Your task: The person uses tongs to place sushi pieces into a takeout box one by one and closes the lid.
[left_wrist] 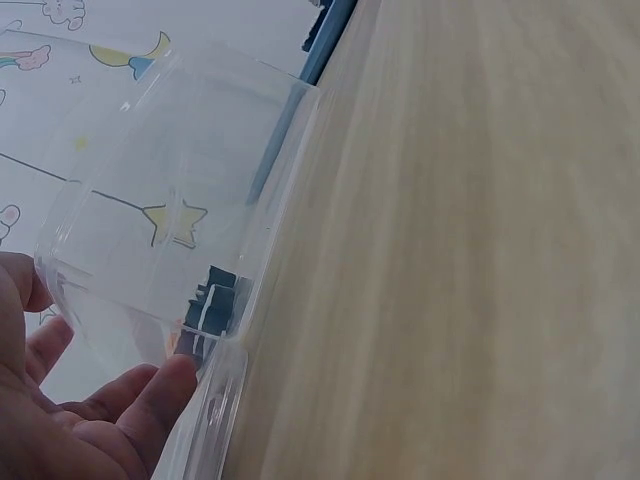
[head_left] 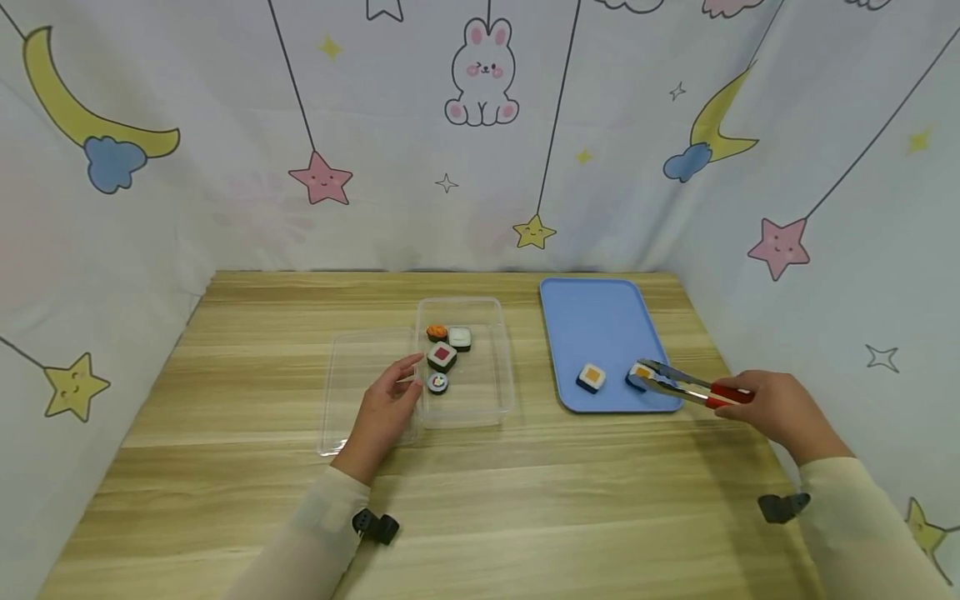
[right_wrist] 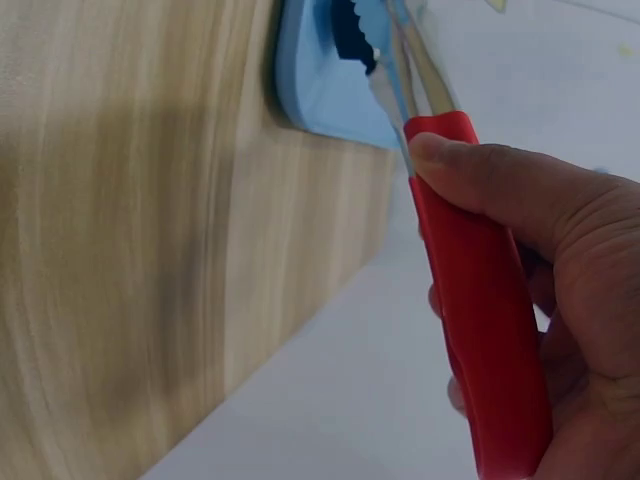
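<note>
Tongs [right_wrist: 470, 280] are grasped by their red handles in the right grip [head_left: 780, 410], with the thumb laid along the upper end. The tips are set about the right-hand sushi piece [head_left: 641, 371] on the blue tray [head_left: 600, 325]; whether it is squeezed cannot be told. The second orange-topped piece [head_left: 591, 377] is seated on the same tray, to the left and apart from the tips.

The left grip [head_left: 384, 404] is found unclenched, its loosely bent fingers placed at the left wall of the clear container [head_left: 483, 383], seemingly as a steadying touch. Four sushi pieces [head_left: 442, 357] are noted inside, grouped toward the container's left side. A flat clear lid [head_left: 352, 379] is laid on the tabletop [head_left: 525, 517], partly beneath the left grip.

The step in hand is judged to be the seizing of the right-hand piece. For the next move, an even closing of the tips on its sides is called for, followed by a level lift clear of the tray rim; slippage is considered possible if only an edge is pinched
</note>
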`<state>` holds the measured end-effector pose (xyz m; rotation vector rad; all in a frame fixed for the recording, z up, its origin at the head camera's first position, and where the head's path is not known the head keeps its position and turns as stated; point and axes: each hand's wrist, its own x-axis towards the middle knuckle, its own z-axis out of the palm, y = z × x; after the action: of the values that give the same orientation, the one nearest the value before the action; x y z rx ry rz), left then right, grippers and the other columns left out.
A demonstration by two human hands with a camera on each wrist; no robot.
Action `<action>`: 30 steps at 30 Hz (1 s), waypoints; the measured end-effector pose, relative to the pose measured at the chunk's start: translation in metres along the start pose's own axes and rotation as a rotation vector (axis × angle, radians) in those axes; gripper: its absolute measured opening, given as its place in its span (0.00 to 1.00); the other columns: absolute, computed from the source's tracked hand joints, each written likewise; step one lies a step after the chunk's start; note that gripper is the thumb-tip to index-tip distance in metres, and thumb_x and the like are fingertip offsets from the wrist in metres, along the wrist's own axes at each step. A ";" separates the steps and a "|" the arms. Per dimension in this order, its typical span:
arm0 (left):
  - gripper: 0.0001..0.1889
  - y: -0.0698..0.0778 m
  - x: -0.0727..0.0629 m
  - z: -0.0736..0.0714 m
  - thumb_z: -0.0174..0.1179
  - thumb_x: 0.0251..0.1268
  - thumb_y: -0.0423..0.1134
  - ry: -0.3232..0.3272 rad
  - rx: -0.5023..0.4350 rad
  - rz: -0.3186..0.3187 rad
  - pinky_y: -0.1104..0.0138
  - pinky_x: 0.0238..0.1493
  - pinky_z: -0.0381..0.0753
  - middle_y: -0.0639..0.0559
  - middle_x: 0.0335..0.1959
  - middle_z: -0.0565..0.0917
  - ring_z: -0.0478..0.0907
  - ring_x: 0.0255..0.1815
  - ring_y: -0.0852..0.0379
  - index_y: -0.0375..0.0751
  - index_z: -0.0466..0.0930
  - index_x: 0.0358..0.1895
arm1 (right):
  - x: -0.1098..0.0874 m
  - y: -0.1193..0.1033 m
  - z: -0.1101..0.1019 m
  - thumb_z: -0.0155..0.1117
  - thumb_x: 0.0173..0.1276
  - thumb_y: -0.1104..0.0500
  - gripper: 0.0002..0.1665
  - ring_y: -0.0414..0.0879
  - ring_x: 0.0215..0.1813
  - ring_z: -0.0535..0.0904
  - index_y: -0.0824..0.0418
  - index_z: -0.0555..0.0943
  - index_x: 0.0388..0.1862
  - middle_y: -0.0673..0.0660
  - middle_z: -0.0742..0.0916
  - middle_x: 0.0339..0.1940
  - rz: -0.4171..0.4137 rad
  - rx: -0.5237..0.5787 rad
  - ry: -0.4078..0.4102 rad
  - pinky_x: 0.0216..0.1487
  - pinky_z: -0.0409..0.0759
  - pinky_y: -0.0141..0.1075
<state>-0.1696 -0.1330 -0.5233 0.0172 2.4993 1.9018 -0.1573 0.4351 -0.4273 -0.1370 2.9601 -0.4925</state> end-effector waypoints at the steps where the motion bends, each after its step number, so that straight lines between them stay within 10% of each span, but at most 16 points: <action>1: 0.24 0.000 0.000 0.000 0.59 0.77 0.35 0.001 0.001 -0.001 0.46 0.64 0.76 0.35 0.68 0.77 0.80 0.62 0.41 0.47 0.75 0.73 | 0.001 0.000 -0.001 0.81 0.61 0.50 0.30 0.56 0.42 0.82 0.65 0.87 0.57 0.69 0.88 0.50 -0.007 -0.004 0.007 0.37 0.78 0.43; 14: 0.24 -0.001 0.001 -0.001 0.59 0.76 0.35 0.005 -0.004 -0.001 0.47 0.64 0.77 0.35 0.68 0.77 0.80 0.62 0.41 0.47 0.75 0.72 | 0.038 -0.046 -0.024 0.80 0.62 0.51 0.29 0.56 0.43 0.83 0.63 0.87 0.59 0.66 0.89 0.49 -0.106 -0.001 0.075 0.40 0.80 0.45; 30: 0.23 -0.004 0.003 0.000 0.60 0.76 0.35 0.013 -0.012 -0.001 0.47 0.64 0.77 0.36 0.67 0.78 0.81 0.61 0.41 0.48 0.77 0.71 | 0.105 -0.181 0.008 0.83 0.59 0.52 0.25 0.48 0.45 0.83 0.54 0.90 0.55 0.50 0.90 0.46 -0.463 -0.019 -0.004 0.44 0.83 0.44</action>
<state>-0.1722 -0.1337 -0.5271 0.0034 2.4955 1.9236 -0.2481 0.2502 -0.3877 -0.8348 2.9203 -0.5106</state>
